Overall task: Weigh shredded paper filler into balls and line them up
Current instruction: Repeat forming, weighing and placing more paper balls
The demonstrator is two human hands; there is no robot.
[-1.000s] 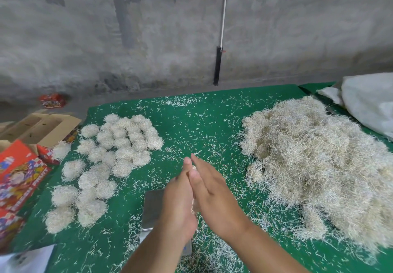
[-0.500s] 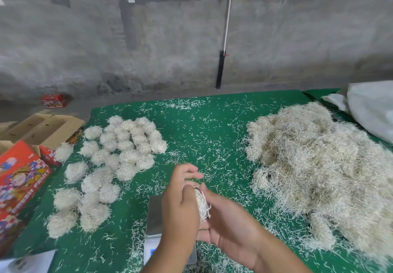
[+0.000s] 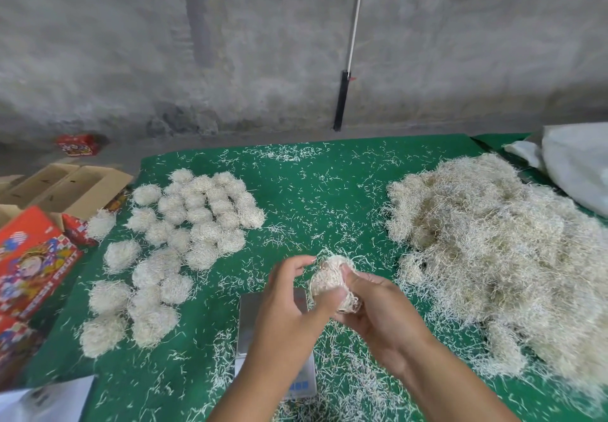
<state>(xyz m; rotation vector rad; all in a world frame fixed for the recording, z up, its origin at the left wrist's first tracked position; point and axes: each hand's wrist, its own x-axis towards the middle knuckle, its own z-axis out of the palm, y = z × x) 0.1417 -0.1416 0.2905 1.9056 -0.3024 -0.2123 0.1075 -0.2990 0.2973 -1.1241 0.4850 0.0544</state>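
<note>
Green-covered counter (image 3: pixel 329 191) — finished balls (image 3: pixel 184 234) lined up left, loose filler heap (image 3: pixel 493 250) right. Left hand (image 3: pixel 283 309) and right hand (image 3: pixel 385 316) together, cupping a wad (image 3: pixel 332 277) above the scale (image 3: pixel 250 323).

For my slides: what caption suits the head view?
Both hands, left and right, shape a pale shredded-paper ball above a grey scale on green cloth.
</note>
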